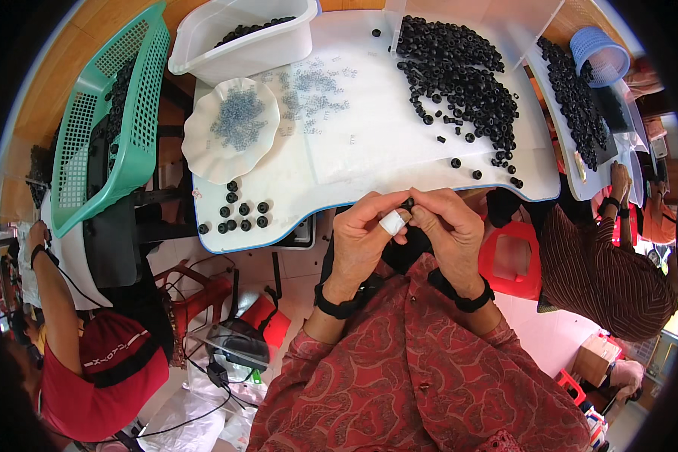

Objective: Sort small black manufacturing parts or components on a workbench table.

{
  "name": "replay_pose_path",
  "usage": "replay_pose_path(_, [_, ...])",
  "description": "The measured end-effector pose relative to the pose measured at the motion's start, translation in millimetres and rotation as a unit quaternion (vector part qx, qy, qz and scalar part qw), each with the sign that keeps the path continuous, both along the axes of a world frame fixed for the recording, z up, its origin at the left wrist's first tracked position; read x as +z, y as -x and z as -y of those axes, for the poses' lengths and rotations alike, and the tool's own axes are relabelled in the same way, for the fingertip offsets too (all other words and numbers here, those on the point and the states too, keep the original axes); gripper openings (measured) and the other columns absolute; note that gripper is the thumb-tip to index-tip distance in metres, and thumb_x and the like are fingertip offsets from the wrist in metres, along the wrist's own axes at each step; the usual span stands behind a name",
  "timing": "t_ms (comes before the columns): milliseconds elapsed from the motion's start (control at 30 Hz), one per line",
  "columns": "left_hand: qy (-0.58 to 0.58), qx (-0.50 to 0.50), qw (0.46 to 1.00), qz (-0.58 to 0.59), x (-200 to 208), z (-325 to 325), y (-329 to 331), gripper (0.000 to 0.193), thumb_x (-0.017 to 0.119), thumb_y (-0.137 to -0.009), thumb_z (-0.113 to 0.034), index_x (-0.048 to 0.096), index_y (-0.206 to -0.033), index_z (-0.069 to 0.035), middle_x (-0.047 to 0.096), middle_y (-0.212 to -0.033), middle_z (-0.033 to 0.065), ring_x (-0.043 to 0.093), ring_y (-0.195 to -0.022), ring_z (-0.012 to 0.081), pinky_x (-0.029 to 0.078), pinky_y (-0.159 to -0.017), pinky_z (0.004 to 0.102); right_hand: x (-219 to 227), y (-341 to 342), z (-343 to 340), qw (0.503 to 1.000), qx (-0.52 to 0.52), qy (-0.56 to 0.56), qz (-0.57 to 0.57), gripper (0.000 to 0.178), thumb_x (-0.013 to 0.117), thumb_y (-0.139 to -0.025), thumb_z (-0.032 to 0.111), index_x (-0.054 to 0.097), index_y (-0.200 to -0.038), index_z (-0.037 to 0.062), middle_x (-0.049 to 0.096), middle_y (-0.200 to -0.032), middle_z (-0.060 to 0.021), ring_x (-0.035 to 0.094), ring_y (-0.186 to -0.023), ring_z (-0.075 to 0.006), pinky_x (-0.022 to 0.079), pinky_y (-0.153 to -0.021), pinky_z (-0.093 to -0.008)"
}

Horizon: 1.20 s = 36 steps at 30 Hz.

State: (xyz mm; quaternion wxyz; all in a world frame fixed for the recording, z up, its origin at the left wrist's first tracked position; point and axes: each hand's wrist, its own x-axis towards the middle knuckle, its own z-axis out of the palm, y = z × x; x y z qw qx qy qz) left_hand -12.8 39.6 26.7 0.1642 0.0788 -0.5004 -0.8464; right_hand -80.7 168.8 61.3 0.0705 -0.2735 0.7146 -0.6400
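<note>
Just off the table's near edge, my left hand (pixel 367 232) and my right hand (pixel 452 230) meet at the fingertips. Between them they pinch a small round black part (pixel 407 203), mostly covered by the fingers. White tape (pixel 392 222) wraps a finger of my left hand. To the left on the white table (pixel 331 162) stand several separate black round parts (pixel 245 225). Beyond these, a scalloped white plate (pixel 196 143) bears a heap of tiny clear pieces (pixel 239 119). More clear pieces (pixel 313 90) lie scattered beside the plate.
A large pile of black parts (pixel 459 75) covers the table's far right. A white tub (pixel 241 56) stands at the far left, with a green basket (pixel 113 120) beyond the table's left side. Co-workers sit on both sides. A red stool (pixel 511 260) is near my right arm.
</note>
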Motion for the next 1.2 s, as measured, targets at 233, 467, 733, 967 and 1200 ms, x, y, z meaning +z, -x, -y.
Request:
replay_pose_path(233, [-0.051, 0.012, 0.998, 0.040, 2.4, -2.1, -0.4, 0.022, 0.061, -0.088, 0.003, 0.066, -0.110, 0.004, 0.065, -0.085, 0.0079, 0.062, -0.067, 0.0115, 0.053, -0.056, 0.0231, -0.6, 0.5, -2.4, 0.997, 0.010, 0.024, 0.078, 0.019, 0.064, -0.087, -0.005, 0.067, -0.106, -0.0010, 0.066, -0.093, -0.0062, 0.061, -0.082, -0.0096, 0.049, -0.070, -0.0219])
replay_pose_path(467, [-0.089, -0.007, 0.996, 0.032, 3.9, -2.9, -2.1, 0.022, 0.058, -0.091, 0.001, 0.066, -0.111, 0.003, 0.065, -0.093, 0.0089, 0.066, -0.076, 0.0134, 0.057, -0.063, 0.0245, 3.3, 3.2, -5.9, 0.990, 0.023, 0.046, 0.131, 0.016, 0.063, -0.087, -0.006, 0.066, -0.102, -0.0029, 0.065, -0.097, -0.0068, 0.061, -0.086, -0.0094, 0.049, -0.076, -0.0213])
replay_pose_path(733, [-0.076, -0.019, 0.997, 0.013, 3.9, -0.7, -2.5, 0.023, 0.056, -0.091, 0.002, 0.065, -0.112, 0.003, 0.064, -0.097, 0.0102, 0.066, -0.080, 0.0151, 0.059, -0.067, 0.0257, 5.5, 2.7, -5.9, 0.987, 0.031, 0.055, 0.151, 0.014, 0.062, -0.088, -0.005, 0.064, -0.102, -0.0029, 0.065, -0.097, -0.0063, 0.059, -0.087, -0.0081, 0.049, -0.075, -0.0211])
replay_pose_path(967, [-0.057, -0.033, 0.998, -0.003, 4.5, 0.2, -3.2, 0.024, 0.055, -0.091, 0.004, 0.065, -0.113, 0.002, 0.062, -0.102, 0.0100, 0.066, -0.083, 0.0149, 0.059, -0.070, 0.0256, 8.1, 4.5, -7.2, 0.989, 0.044, 0.047, 0.129, 0.015, 0.061, -0.088, -0.006, 0.063, -0.103, -0.0023, 0.063, -0.097, -0.0054, 0.060, -0.085, -0.0078, 0.049, -0.075, -0.0212])
replay_pose_path(1200, [-0.057, -0.033, 0.998, -0.007, 4.4, 0.8, -3.8, 0.024, 0.054, -0.091, 0.005, 0.065, -0.113, 0.002, 0.062, -0.102, 0.0098, 0.065, -0.084, 0.0147, 0.058, -0.072, 0.0254, 10.6, 4.2, -5.8, 0.996, 0.040, 0.021, 0.075, 0.019, 0.059, -0.088, -0.007, 0.065, -0.105, -0.0023, 0.063, -0.097, -0.0058, 0.060, -0.085, -0.0090, 0.048, -0.075, -0.0211])
